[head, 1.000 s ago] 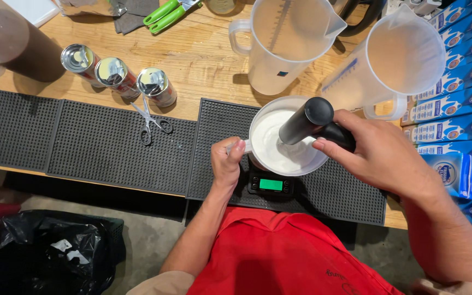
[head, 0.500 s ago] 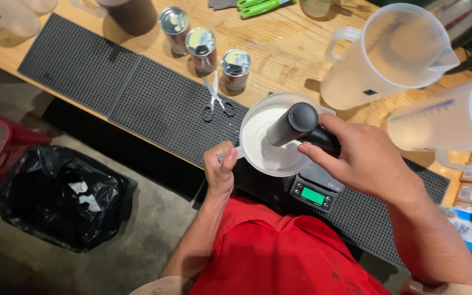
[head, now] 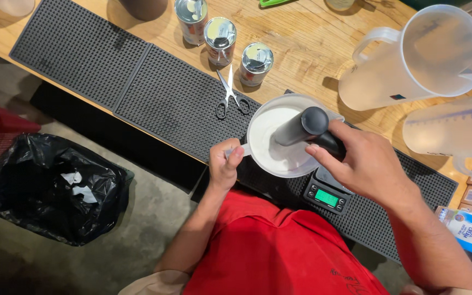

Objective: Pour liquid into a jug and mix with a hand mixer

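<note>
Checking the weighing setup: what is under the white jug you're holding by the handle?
A black digital scale sits under the white jug; only its front edge with a green display shows. The jug covers the platform, and the scale rests on a black rubber mat.

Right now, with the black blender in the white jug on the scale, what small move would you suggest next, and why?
Probably keep the left hand firm on the handle of the white jug. The right hand holds the black blender tilted in the white contents, and the jug sits on a small scale, so it could slide.
</note>
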